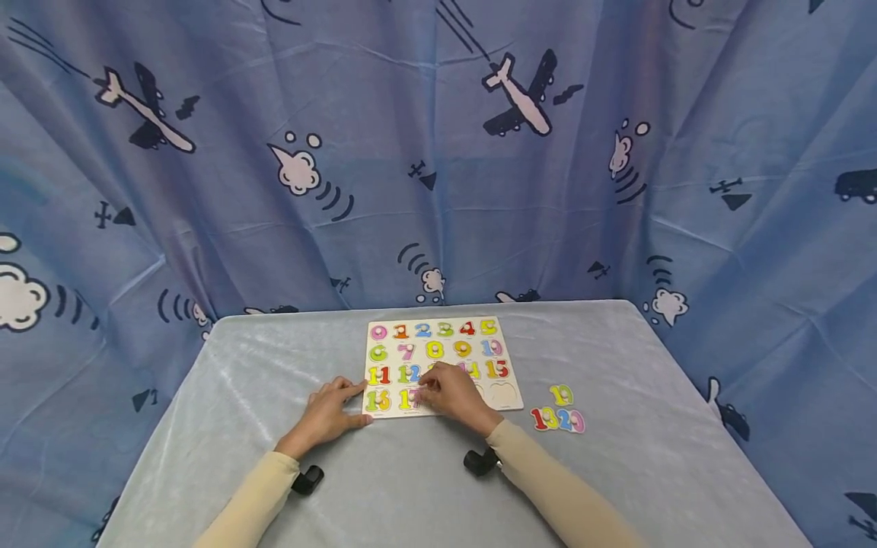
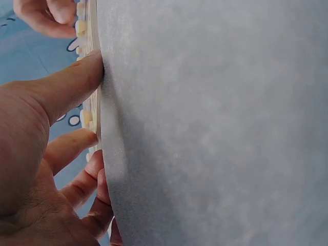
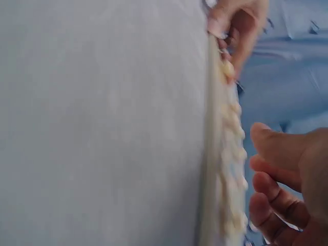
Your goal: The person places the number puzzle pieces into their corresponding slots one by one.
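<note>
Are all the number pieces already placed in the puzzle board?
No, three loose number pieces lie on the table to the right of the puzzle board.

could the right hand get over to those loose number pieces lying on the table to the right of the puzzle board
Probably yes. The loose coloured number pieces lie on bare grey tablecloth just right of the wooden number puzzle board, with nothing between them and the right hand, which rests over the board's bottom row.
</note>
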A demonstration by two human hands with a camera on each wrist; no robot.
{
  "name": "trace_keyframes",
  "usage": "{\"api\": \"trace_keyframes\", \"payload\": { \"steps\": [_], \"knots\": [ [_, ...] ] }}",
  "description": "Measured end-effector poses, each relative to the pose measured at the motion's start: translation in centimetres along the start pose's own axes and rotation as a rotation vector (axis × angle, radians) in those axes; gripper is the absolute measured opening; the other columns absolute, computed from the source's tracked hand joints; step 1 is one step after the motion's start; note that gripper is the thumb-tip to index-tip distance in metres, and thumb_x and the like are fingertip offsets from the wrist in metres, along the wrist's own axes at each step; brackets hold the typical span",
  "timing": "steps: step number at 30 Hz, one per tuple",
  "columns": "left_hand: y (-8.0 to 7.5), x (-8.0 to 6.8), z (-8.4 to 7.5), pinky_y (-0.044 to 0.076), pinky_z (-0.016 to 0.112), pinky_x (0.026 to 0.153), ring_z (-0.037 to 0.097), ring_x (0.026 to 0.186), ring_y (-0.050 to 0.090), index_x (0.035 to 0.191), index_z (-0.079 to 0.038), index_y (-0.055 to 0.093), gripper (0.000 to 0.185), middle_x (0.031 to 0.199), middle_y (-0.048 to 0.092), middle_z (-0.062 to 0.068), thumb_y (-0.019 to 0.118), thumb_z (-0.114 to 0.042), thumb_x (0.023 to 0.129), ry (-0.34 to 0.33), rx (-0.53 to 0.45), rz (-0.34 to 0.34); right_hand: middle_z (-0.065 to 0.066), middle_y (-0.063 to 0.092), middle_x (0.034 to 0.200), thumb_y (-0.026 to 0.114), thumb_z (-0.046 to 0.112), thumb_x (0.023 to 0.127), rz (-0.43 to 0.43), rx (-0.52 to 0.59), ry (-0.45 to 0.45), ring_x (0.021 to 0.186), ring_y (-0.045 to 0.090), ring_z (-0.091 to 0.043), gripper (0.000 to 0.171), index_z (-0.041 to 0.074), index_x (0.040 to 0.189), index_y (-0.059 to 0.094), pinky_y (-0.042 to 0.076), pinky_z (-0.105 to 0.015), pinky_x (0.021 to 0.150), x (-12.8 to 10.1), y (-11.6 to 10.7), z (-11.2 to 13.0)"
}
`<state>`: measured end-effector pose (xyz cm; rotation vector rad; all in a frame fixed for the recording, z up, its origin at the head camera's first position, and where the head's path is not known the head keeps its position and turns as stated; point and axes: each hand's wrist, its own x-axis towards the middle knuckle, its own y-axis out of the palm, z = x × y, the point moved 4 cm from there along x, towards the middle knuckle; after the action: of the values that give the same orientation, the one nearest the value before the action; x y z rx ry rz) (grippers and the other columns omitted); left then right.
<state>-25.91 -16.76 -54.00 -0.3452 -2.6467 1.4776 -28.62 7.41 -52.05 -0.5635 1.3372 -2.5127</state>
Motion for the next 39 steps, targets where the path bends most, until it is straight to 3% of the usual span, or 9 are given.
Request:
{"api": "trace_keyframes", "payload": {
  "steps": [6,15,19,23,31,35,39],
  "knots": [
    [-0.2,0.2,-0.3,0.033,0.044,0.088,0.017,0.096,0.047,0.142,-0.015,0.053,0.072,0.11,0.054,0.001,0.08,-0.038,0.08,0.011,-0.005,-0.002,0.002,0.066,0.078,0.084,0.017,0.077,-0.146,0.053,0.07,0.068,0.052,-0.008,0.019,0.009,0.093,0.078,0.043,-0.023,0.064,-2.7,-4.8,-4.8],
    [-0.9,0.4,-0.2,0.033,0.045,0.087,0.019,0.099,0.049,0.142,-0.014,0.054,0.072,0.112,0.055,0.002,0.081,-0.037,0.08,0.034,0.01,-0.001,-0.003,0.068,0.084,0.078,0.015,0.084,-0.268,0.042,0.241,0.074,0.058,-0.014,0.016,0.009,0.098,0.076,0.045,-0.026,0.065,-8.0,-10.2,-12.1],
    [-0.9,0.5,-0.1,0.033,0.044,0.086,0.019,0.099,0.049,0.142,-0.014,0.054,0.072,0.112,0.055,0.002,0.081,-0.037,0.08,0.035,0.009,0.004,-0.006,0.068,0.087,0.077,0.016,0.084,-0.289,-0.018,0.289,0.077,0.059,-0.017,0.02,0.007,0.102,0.075,0.045,-0.029,0.066,-9.3,-12.1,-14.4],
    [-0.8,0.4,0.0,0.033,0.044,0.086,0.019,0.098,0.049,0.142,-0.013,0.054,0.072,0.111,0.055,0.002,0.081,-0.037,0.079,0.031,0.008,0.001,-0.008,0.068,0.089,0.075,0.016,0.086,-0.241,-0.044,0.322,0.077,0.058,-0.018,0.022,0.004,0.104,0.075,0.045,-0.032,0.067,-10.2,-13.2,-16.3],
    [-0.6,0.3,-0.2,0.034,0.044,0.087,0.017,0.097,0.049,0.141,-0.013,0.054,0.072,0.11,0.055,0.001,0.082,-0.036,0.078,0.024,0.006,0.002,-0.007,0.072,0.089,0.078,0.021,0.084,-0.108,0.005,0.397,0.076,0.059,-0.013,0.018,0.007,0.094,0.076,0.046,-0.03,0.068,-11.7,-13.0,-18.3],
    [-0.3,0.2,-0.1,0.033,0.043,0.086,0.016,0.096,0.048,0.141,-0.014,0.054,0.073,0.109,0.055,0.0,0.082,-0.037,0.078,0.019,0.0,0.0,-0.008,0.073,0.09,0.078,0.02,0.084,-0.126,-0.001,0.4,0.078,0.06,-0.014,0.016,0.007,0.093,0.077,0.047,-0.031,0.069,-11.7,-13.0,-18.2],
    [0.0,0.0,0.0,0.033,0.042,0.085,0.015,0.094,0.046,0.142,-0.015,0.054,0.073,0.108,0.054,-0.001,0.082,-0.038,0.078,0.016,-0.001,0.002,-0.008,0.073,0.089,0.078,0.021,0.084,-0.173,0.003,0.374,0.078,0.059,-0.015,0.018,0.006,0.093,0.077,0.045,-0.03,0.068,-10.3,-13.3,-16.6]
  ]
}}
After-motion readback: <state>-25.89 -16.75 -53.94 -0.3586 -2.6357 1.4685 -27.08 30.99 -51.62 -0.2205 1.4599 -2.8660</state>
